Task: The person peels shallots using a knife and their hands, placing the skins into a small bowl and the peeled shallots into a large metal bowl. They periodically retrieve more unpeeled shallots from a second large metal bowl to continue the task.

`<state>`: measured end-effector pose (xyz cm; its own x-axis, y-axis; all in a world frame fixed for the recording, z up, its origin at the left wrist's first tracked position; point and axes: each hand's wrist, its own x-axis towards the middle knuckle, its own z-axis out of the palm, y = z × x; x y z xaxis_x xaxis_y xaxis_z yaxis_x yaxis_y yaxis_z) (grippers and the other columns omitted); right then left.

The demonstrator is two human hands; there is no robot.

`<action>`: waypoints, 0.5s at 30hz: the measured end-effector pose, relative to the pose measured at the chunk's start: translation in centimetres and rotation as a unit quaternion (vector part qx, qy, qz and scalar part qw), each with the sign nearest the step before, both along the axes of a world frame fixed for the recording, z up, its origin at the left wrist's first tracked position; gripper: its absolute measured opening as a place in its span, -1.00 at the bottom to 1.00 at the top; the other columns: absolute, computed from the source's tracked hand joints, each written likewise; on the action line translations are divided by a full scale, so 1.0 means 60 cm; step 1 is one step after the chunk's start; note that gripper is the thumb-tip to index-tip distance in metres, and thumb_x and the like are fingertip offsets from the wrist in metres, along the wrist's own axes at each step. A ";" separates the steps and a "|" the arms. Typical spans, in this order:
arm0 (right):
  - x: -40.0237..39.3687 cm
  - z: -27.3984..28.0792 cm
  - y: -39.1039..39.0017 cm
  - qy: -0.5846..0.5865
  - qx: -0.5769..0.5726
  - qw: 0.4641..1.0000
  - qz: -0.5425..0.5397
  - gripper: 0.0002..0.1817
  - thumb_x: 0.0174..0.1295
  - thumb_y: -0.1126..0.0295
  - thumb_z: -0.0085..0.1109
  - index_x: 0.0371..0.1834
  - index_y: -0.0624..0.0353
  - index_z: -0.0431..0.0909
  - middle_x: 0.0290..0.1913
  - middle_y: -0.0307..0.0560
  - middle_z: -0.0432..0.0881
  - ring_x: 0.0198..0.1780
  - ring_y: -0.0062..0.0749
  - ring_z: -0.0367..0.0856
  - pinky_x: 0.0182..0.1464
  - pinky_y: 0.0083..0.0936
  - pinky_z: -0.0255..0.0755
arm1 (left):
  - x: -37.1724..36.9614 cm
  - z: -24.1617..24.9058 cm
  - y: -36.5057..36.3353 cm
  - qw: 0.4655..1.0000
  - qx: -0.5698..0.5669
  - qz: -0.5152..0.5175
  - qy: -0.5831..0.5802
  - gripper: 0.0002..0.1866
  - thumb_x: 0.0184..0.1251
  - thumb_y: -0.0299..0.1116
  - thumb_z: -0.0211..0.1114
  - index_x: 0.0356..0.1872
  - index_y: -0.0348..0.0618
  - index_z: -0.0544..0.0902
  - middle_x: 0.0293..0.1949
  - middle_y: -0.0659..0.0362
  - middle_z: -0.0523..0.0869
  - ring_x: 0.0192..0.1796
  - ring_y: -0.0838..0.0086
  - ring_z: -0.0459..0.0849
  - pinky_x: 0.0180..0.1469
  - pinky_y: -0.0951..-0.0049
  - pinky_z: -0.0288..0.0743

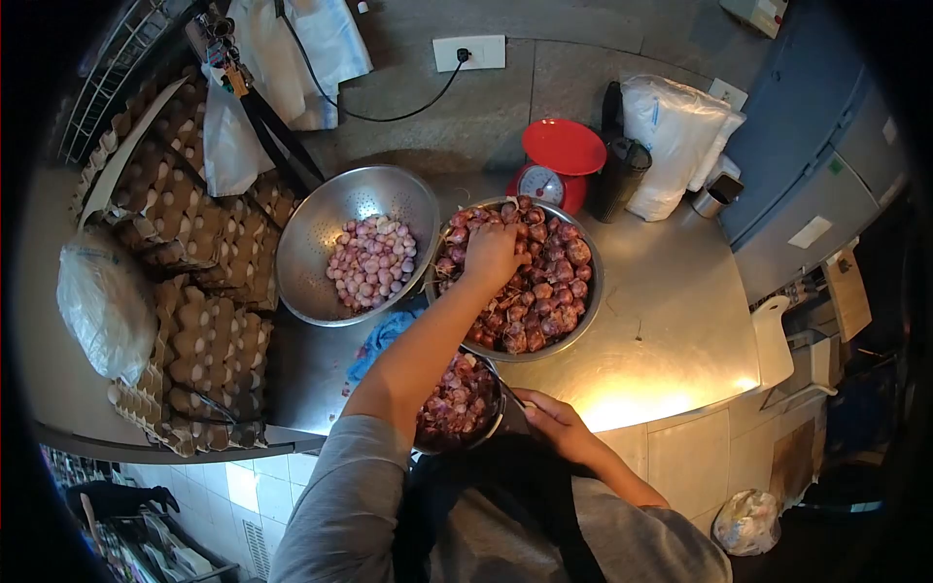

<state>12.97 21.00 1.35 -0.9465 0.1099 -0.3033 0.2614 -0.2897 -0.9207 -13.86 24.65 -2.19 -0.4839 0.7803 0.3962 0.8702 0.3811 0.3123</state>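
Note:
My left hand (494,255) reaches into a wide metal bowl (595,316) heaped with unpeeled red shallots (544,291). Its fingertips sink among the shallots, so their grip is hidden. Close to my body, my right hand (556,424) is closed around a knife (512,394), whose thin blade points up and left over the edge of a smaller bowl. That bowl holds reddish-purple skins (457,398) and is partly covered by my left forearm. Left of the shallots, a metal colander (301,243) tilts a little, with peeled pinkish shallots (372,260) inside.
A blue cloth (384,340) lies between colander and skin bowl. Egg trays (219,350) stack high on the left. Behind the bowls stand a red kitchen scale (562,151), a dark tumbler (622,180) and plastic-wrapped packs (671,136). The steel counter (671,321) extends right.

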 end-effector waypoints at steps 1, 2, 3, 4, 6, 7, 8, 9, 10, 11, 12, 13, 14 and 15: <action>0.000 -0.001 0.004 -0.002 0.011 1.000 0.005 -0.60 0.32 0.28 -0.15 0.20 0.15 0.27 -0.41 -0.38 0.34 -0.42 -0.77 0.23 -0.37 -0.80 0.16 | 0.003 -0.002 0.000 1.000 0.002 0.015 0.017 -0.61 -0.14 -0.26 0.36 -0.22 -0.14 0.54 -0.36 0.03 0.60 -0.23 0.16 0.54 -0.14 0.17 0.38; 0.002 -0.005 0.010 -0.005 0.022 1.000 0.010 -0.59 0.32 0.27 -0.15 0.20 0.14 0.27 -0.45 -0.40 0.30 -0.46 -0.77 0.19 -0.40 -0.79 0.13 | 0.002 -0.003 -0.003 1.000 -0.003 0.011 -0.008 -0.61 -0.13 -0.27 0.37 -0.21 -0.14 0.53 -0.37 0.03 0.60 -0.21 0.19 0.55 -0.13 0.20 0.38; 0.003 -0.010 0.014 -0.008 0.032 0.999 0.015 -0.59 0.32 0.27 -0.15 0.20 0.14 0.27 -0.49 -0.41 0.26 -0.50 -0.77 0.16 -0.44 -0.79 0.09 | 0.003 0.002 -0.008 0.999 -0.008 0.006 -0.033 -0.60 -0.13 -0.29 0.38 -0.19 -0.15 0.53 -0.37 0.04 0.60 -0.20 0.21 0.55 -0.12 0.24 0.39; 0.001 -0.015 0.015 -0.001 0.032 0.999 0.013 -0.58 0.32 0.27 -0.15 0.22 0.14 0.25 -0.49 -0.41 0.27 -0.50 -0.76 0.17 -0.45 -0.79 0.10 | 0.003 0.005 -0.016 0.998 -0.014 0.001 -0.058 -0.59 -0.13 -0.30 0.38 -0.18 -0.15 0.52 -0.38 0.04 0.60 -0.19 0.23 0.55 -0.11 0.27 0.39; -0.006 -0.022 0.015 0.012 0.031 0.999 0.011 -0.56 0.32 0.28 -0.15 0.25 0.14 0.20 -0.49 -0.39 0.28 -0.52 -0.74 0.18 -0.45 -0.78 0.11 | 0.002 0.007 -0.037 0.973 0.086 -0.030 -0.211 -0.59 -0.08 -0.37 0.37 -0.14 -0.15 0.50 -0.32 0.06 0.59 -0.15 0.31 0.55 -0.12 0.35 0.41; -0.010 -0.018 0.014 0.032 0.018 0.999 0.003 -0.54 0.32 0.29 -0.15 0.27 0.13 0.16 -0.50 -0.39 0.28 -0.53 -0.73 0.18 -0.46 -0.78 0.12 | 0.003 0.008 -0.052 0.948 0.136 -0.045 -0.285 -0.59 -0.06 -0.40 0.37 -0.11 -0.16 0.48 -0.30 0.07 0.59 -0.14 0.34 0.54 -0.12 0.40 0.42; -0.015 -0.009 0.012 0.052 0.006 0.999 -0.004 -0.52 0.32 0.30 -0.16 0.30 0.12 0.11 -0.51 -0.39 0.28 -0.54 -0.73 0.18 -0.47 -0.78 0.12 | 0.010 0.008 -0.073 0.904 0.195 -0.067 -0.375 -0.61 0.00 -0.47 0.31 -0.08 -0.14 0.46 -0.24 0.08 0.58 -0.08 0.37 0.54 -0.16 0.38 0.48; -0.020 -0.003 0.011 0.071 -0.007 0.997 -0.011 -0.49 0.32 0.31 -0.16 0.32 0.11 0.06 -0.52 -0.39 0.28 -0.55 -0.72 0.18 -0.48 -0.78 0.13 | 0.030 0.031 -0.106 0.837 0.223 -0.073 -0.495 -0.62 0.04 -0.51 0.27 -0.06 -0.14 0.45 -0.18 0.10 0.55 -0.06 0.40 0.52 -0.14 0.40 0.49; -0.025 -0.002 0.011 0.081 -0.010 0.997 -0.017 -0.48 0.32 0.32 -0.16 0.34 0.09 0.02 -0.53 -0.38 0.28 -0.56 -0.72 0.18 -0.48 -0.78 0.13 | 0.053 0.061 -0.143 0.754 0.249 -0.075 -0.604 -0.63 0.09 -0.55 0.23 -0.04 -0.15 0.44 -0.12 0.12 0.51 -0.04 0.42 0.51 -0.11 0.41 0.49; -0.029 -0.003 0.009 0.091 -0.014 0.996 -0.021 -0.46 0.32 0.33 -0.17 0.35 0.08 -0.03 -0.53 -0.38 0.27 -0.56 -0.71 0.17 -0.49 -0.78 0.14 | 0.070 0.074 -0.180 0.708 0.255 -0.067 -0.655 -0.65 0.11 -0.59 0.19 -0.03 -0.15 0.44 -0.08 0.14 0.48 -0.03 0.42 0.50 -0.08 0.41 0.49; -0.034 -0.003 0.007 0.099 -0.019 0.995 -0.023 -0.43 0.32 0.34 -0.17 0.37 0.06 -0.08 -0.54 -0.37 0.27 -0.57 -0.71 0.17 -0.49 -0.78 0.14 | 0.087 0.079 -0.215 0.658 0.262 -0.057 -0.703 -0.66 0.14 -0.63 0.15 -0.03 -0.15 0.44 -0.03 0.16 0.44 -0.02 0.43 0.49 -0.05 0.40 0.49; -0.041 -0.002 0.004 0.101 -0.007 0.995 -0.011 -0.43 0.32 0.35 -0.17 0.37 0.05 -0.09 -0.52 -0.36 0.28 -0.57 -0.71 0.16 -0.50 -0.78 0.13 | 0.101 0.080 -0.246 0.635 0.270 -0.048 -0.722 -0.67 0.14 -0.62 0.16 -0.04 -0.12 0.45 -0.05 0.19 0.46 -0.04 0.45 0.50 -0.06 0.42 0.49; -0.049 0.001 0.000 0.102 0.006 0.995 0.000 -0.42 0.31 0.36 -0.17 0.38 0.03 -0.11 -0.50 -0.35 0.28 -0.58 -0.72 0.14 -0.51 -0.78 0.13 | 0.116 0.080 -0.276 0.610 0.278 -0.040 -0.741 -0.68 0.15 -0.60 0.16 -0.05 -0.10 0.46 -0.06 0.22 0.48 -0.07 0.48 0.52 -0.07 0.44 0.49; -0.056 0.005 -0.003 0.104 0.018 0.994 0.012 -0.41 0.31 0.37 -0.16 0.38 0.02 -0.13 -0.48 -0.33 0.29 -0.58 -0.73 0.12 -0.51 -0.78 0.12 | 0.130 0.076 -0.300 0.585 0.287 -0.032 -0.758 -0.69 0.15 -0.59 0.17 -0.06 -0.07 0.46 -0.08 0.24 0.50 -0.10 0.51 0.53 -0.08 0.46 0.48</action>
<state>9.61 20.82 1.64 -0.9909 0.0936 -0.0962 0.0700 -0.2512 -0.9654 -6.03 6.63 2.38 -0.5961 0.7648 -0.2444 -0.5647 -0.1830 0.8047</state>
